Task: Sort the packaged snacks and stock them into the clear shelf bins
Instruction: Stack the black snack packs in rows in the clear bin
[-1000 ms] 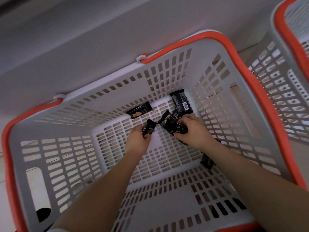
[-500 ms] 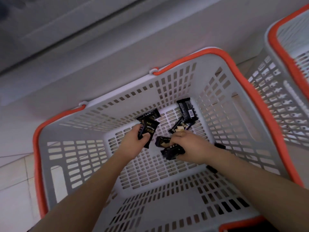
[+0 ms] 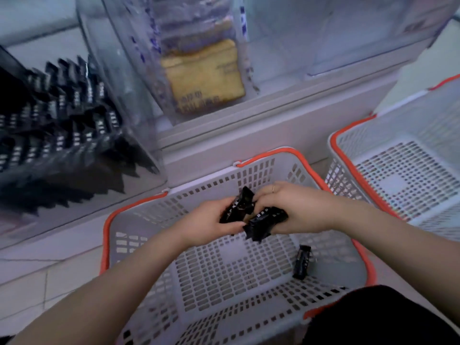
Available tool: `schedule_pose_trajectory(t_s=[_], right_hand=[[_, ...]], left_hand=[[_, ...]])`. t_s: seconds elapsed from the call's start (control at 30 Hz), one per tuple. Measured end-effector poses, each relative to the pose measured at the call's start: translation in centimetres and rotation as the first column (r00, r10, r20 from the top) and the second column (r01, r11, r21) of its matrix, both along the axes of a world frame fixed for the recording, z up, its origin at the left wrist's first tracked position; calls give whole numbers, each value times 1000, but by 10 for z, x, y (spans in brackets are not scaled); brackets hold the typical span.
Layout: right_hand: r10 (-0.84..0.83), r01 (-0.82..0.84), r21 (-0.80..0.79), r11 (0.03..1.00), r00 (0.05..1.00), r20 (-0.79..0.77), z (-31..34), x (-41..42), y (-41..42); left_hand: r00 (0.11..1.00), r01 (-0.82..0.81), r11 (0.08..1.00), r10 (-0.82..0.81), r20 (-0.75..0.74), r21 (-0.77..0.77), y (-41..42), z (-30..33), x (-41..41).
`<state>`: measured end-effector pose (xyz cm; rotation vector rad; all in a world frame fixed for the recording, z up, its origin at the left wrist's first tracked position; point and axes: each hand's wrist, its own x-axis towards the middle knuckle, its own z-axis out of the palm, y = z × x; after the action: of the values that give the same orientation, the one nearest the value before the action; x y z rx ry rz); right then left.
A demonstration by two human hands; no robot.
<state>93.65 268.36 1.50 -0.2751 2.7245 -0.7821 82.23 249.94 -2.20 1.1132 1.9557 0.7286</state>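
1. Left hand [image 3: 211, 221] is curled closed round a few black snack packets [image 3: 237, 206], thumb underneath, one packet end poking up past the fingers.
2. Right hand [image 3: 296, 210], just beside the left, is clamped on a second bunch of black packets [image 3: 263, 224]; their crimped ends jut down below the palm. A thin ring shows on one finger. The two bunches touch between the hands.
3. Exact packet count in either hand cannot be told; fingers cover most of them and the print is blurred.
4. Below the right hand, one loose black packet [image 3: 301, 261] lies on the basket floor near the side wall.
5. Both hands hang over a grey slotted plastic basket [image 3: 224, 270] with an orange rim.
6. Beyond the right hand, a second basket [image 3: 398, 170] of the same make, cut off by the frame edge.
7. Up and beyond the left hand: a clear bin [image 3: 62, 115] packed with black glossy packets, saw-tooth edges showing.
8. Next bin [image 3: 199, 70] holds tan bread-like packs, motion-blurred.
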Motion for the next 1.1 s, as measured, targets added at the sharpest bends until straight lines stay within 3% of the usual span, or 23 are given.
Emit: schedule_pose_trajectory(t_s=[0.17, 0.23, 0.27, 0.3, 0.37, 0.43, 0.5, 0.7, 0.83, 0.9, 1.03, 1.1], right_hand=[[-15, 10, -76, 997, 998, -61, 52, 2, -12], [-181, 165, -293, 942, 983, -28, 68, 7, -16], [-291, 275, -487, 829, 956, 46, 76, 10, -18], [-379, 373, -659, 653, 914, 141, 83, 13, -22], [-515, 525, -787, 323, 796, 320, 86, 15, -27], [-616, 623, -762, 175, 673, 409, 81, 15, -33], [-663, 685, -721, 101, 587, 465, 80, 15, -44], [-599, 675, -737, 22, 600, 531, 77, 18, -105], [-672, 659, -751, -31, 543, 504, 74, 12, -136], [-652, 629, -776, -55, 566, 505, 76, 10, -147], [-724, 604, -788, 120, 596, 347, 77, 12, -162], [-738, 605, -788, 111, 581, 343, 77, 12, -163]], left_hand=[[992, -126, 978, 125, 16, 165, -21, 37, 11], [963, -261, 934, 234, 134, 244, -33, 52, 14], [934, -333, 907, 278, 226, 259, -39, 59, 17], [900, -391, 883, 307, 310, 260, -45, 65, 19], [844, -473, 837, 341, 413, 275, -57, 74, 25], [795, -549, 774, 367, 483, 315, -67, 83, 30], [751, -616, 697, 381, 539, 366, -74, 92, 36], [742, -660, 561, 386, 548, 499, -82, 106, 49], [699, -710, 512, 430, 571, 483, -85, 103, 56], [676, -734, 499, 472, 565, 461, -87, 103, 60], [693, -714, 545, 460, 555, 439, -96, 103, 59], [701, -697, 598, 451, 552, 396, -100, 106, 58]])
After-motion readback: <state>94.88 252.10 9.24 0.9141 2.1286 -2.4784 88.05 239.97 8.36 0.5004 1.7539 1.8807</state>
